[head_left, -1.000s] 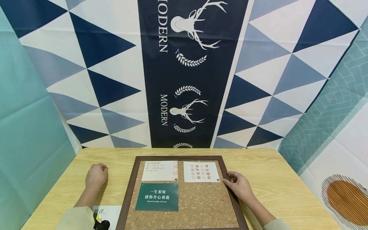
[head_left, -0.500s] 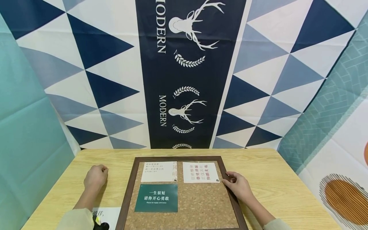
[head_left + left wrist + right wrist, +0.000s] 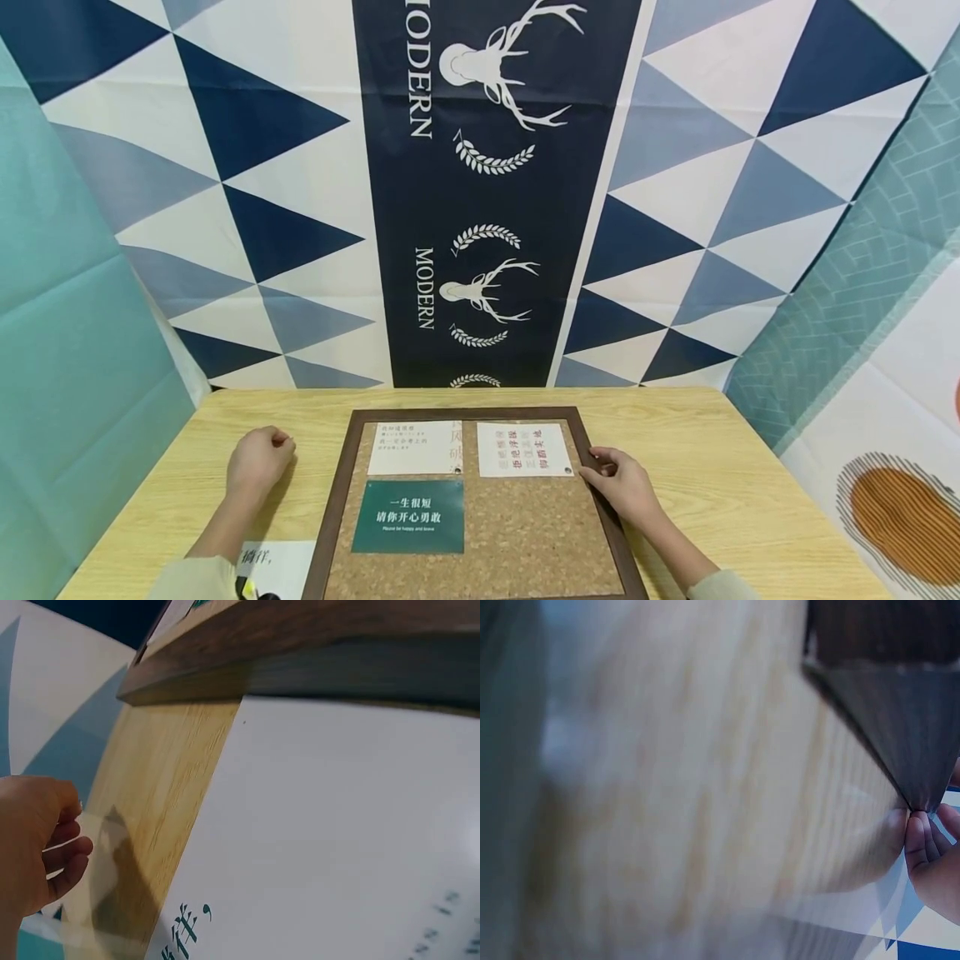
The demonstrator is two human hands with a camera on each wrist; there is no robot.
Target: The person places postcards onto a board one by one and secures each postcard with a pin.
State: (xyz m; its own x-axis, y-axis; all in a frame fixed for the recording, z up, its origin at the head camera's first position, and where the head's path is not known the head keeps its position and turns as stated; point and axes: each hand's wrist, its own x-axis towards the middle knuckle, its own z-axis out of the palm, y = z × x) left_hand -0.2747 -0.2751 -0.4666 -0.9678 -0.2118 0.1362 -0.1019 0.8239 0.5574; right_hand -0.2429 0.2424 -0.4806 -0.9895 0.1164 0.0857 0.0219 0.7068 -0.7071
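Observation:
A framed cork board [image 3: 547, 533] lies on the wooden table, with a brown frame. My right hand [image 3: 622, 485] grips the frame's right side, thumb by the inner edge; in the right wrist view, fingers meet the frame's lower edge. Pinned at the board's top are a white card with grey and red writing [image 3: 416, 450] and a white card with red characters [image 3: 522, 450]. Below the first lies a green card [image 3: 408, 517]. My left hand [image 3: 258, 462] hovers left of the board, fingers curled. A tiny pale speck shows at its fingertips; whether it is an object is unclear.
A white printed card [image 3: 322, 802] lies on the table against the board's left side, partly hidden by the left sleeve and wrist gear. Behind the table [image 3: 697, 467] hangs a patterned cloth [image 3: 300, 208] with triangles and deer heads.
My left hand has shifted slightly to the right, towards the board. The right hand keeps its grip on the frame. The cards look unmoved on the board.

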